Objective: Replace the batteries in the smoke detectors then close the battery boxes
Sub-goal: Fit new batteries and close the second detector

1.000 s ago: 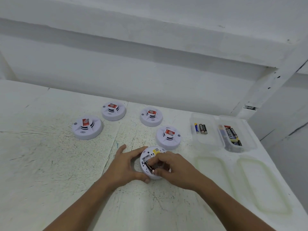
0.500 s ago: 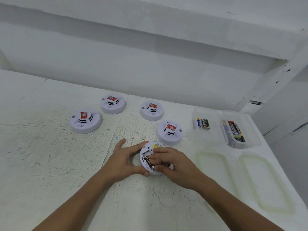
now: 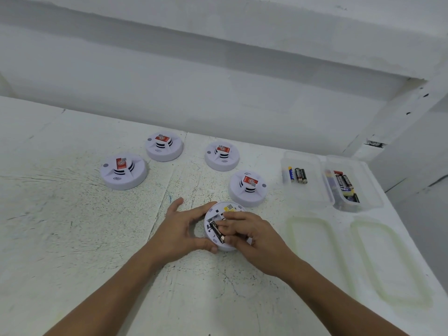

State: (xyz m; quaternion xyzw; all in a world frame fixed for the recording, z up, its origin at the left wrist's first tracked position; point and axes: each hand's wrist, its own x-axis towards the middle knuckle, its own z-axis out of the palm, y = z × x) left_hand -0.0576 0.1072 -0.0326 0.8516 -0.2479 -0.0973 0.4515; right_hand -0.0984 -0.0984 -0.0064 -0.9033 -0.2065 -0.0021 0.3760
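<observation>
Your left grip curls round the left rim of the upturned detector, thumb on the near edge and fingers on the far edge. It sits at lower centre of the frame on the worktop. Your right grip pinches a black battery at the open bay in the detector's back. Can't tell if the battery is fully seated.

Four more sit face up above it, each with a red label on top:
- left detector
- upper-left detector
- upper-middle detector
- nearest detector, just beside the upturned one

At right of frame are two clear boxes, side by side. The left box holds a few batteries and the right box holds more. Below them lie the left lid and the right lid, flat on the worktop.
</observation>
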